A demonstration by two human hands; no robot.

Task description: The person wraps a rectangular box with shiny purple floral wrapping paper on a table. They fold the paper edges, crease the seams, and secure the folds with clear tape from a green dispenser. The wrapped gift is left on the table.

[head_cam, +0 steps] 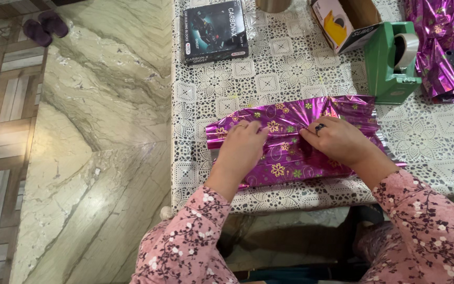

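A box wrapped in shiny purple gift paper (pixel 290 152) with gold flowers lies on the white lace tablecloth (pixel 290 58) near the table's front edge. My left hand (pixel 243 144) presses down on the left part of the paper, fingers curled on the top fold. My right hand (pixel 337 139), with a dark ring, pinches the paper's fold at the middle. Both sleeves are pink with a flower print. The box under the paper is hidden.
A green tape dispenser (pixel 392 60) stands behind the parcel to the right. More purple wrapping paper (pixel 442 42) with a dark remote on it lies at the far right. A black toy box (pixel 215 30) and an open carton (pixel 342 21) sit at the back. Marble floor lies left.
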